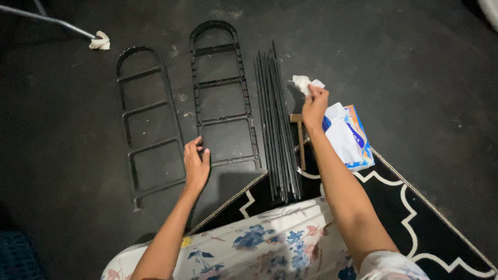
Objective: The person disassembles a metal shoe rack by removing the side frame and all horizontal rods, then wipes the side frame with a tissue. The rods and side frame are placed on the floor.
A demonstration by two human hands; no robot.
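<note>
Two black plastic ladder-shaped side frames lie flat on the dark floor, side by side, their rounded ends pointing away from the person and their long axes running up the view: the left frame [148, 122] and the right frame [224, 93]. Just right of them sits one bundle of black rods [277, 124], too tightly packed to count, lined up the same way with its near end on the black-and-white rug [415, 212]. The left hand [196, 165] rests flat on the floor between the two frames, fingers spread open, gripping nothing, fingertips near the right frame's lower edge. The right arm stretches forward, and the right hand [314, 106] pinches one crumpled white tissue [303, 83], lifted above the rods. Beside that wrist lies one blue-and-white tissue pack [350, 137], and a small wooden-handled mallet [300, 140] shows partly beneath the arm.
</note>
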